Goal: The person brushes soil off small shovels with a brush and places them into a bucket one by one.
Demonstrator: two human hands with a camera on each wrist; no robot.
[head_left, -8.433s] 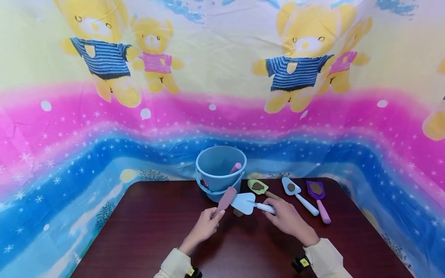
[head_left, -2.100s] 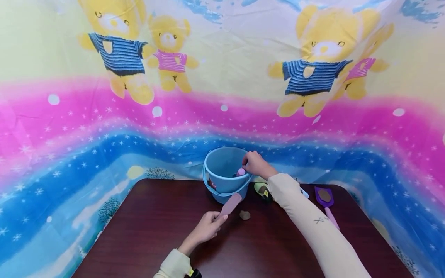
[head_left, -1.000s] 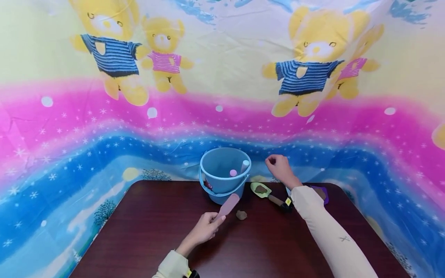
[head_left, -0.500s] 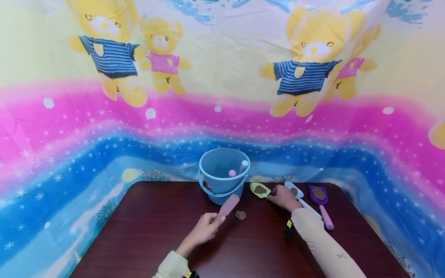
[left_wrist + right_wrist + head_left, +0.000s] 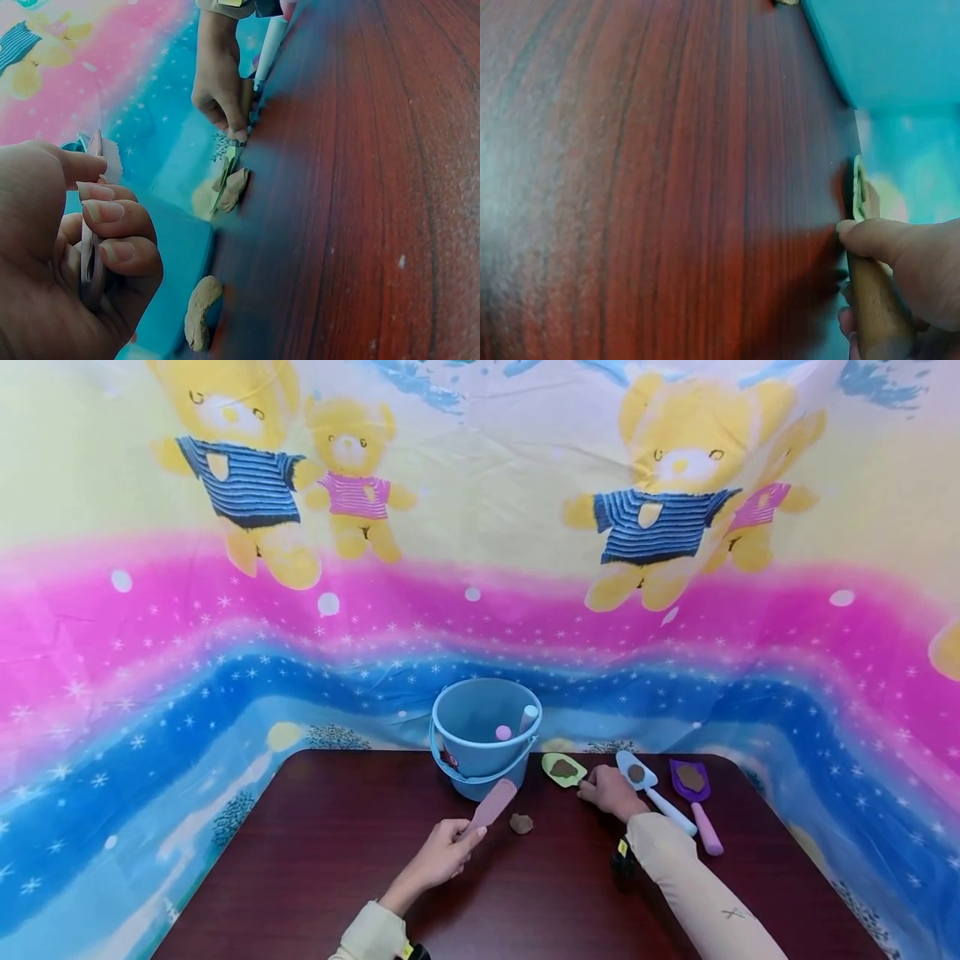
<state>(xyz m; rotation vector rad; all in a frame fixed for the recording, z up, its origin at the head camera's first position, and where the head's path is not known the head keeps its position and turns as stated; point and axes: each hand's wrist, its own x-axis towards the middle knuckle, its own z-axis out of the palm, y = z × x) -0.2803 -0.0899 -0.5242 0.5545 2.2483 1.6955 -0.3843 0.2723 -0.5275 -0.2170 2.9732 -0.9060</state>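
Note:
My left hand grips a flat pink spatula, its blade pointing up in front of the bucket. At the table's far side, my right hand holds the brown handle of a small green trowel. A lump of brown clay lies on that trowel's blade, which is beside the blue bucket. Another brown lump rests on the table between the hands. Inside the bucket, a pink handle and a pale blue handle stick up.
Right of my right hand lie a light blue trowel and a purple trowel with a pink handle, each with brown clay on its blade. A patterned cloth hangs behind the dark red table.
My right hand has put the pale blue-handled trowel into the bucket, drawn back, and come down onto the green trowel's handle. My left hand has kept hold of the spatula.

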